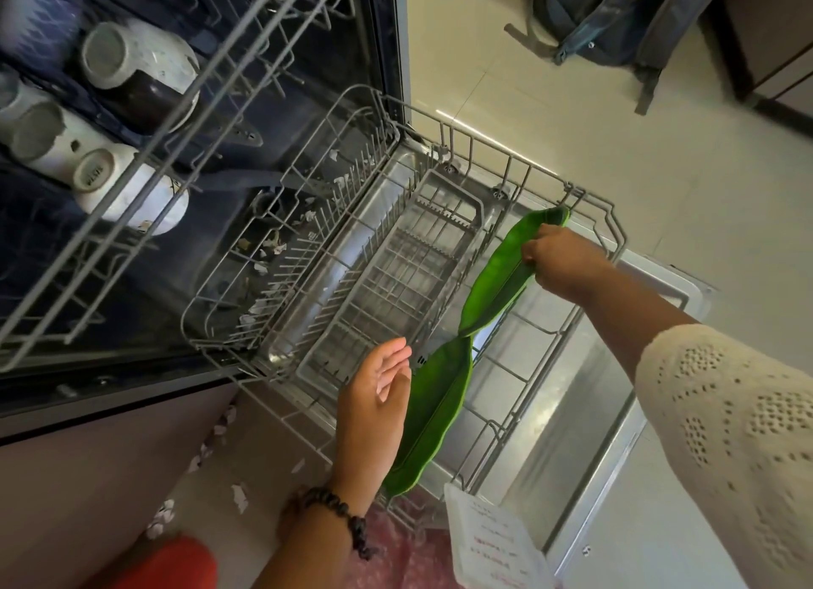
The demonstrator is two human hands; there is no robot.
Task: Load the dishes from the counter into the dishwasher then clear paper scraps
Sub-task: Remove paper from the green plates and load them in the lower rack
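Pale floor tiles (594,157) run beside an open dishwasher, its lower rack (519,417) pulled out over the dropped door (585,421).

At the far end of that rack the right hand (558,260) is grasping a green leaf-shaped plate (497,276), fingers curled over its upper rim, holding it on edge along the rack's right-hand part, next to the grey cutlery tray (396,280). A second green leaf-shaped plate (435,412) stands on edge nearer the person, its tip meeting the tip of the first. The left hand (374,412) lies beside this nearer plate with fingers loose and extended, gripping nothing; whether the palm touches the plate's back I cannot tell.

Further out, white and speckled mugs (132,56) sit upside down in the upper rack (184,117). Paper scraps (268,254) lie on the dishwasher's floor under the lower rack, and more are scattered on the brown floor (239,496) by the person's knee. A backpack (616,21) rests against the wall, and a printed sheet (492,544) shows at the lower edge.

By my reading, loading is the step in hand: the far plate is being seated. Next, the right hand needs to settle the plate between the wires so that it stands alone, then let go. The scraps look untouched, so clearing them is yet to come.
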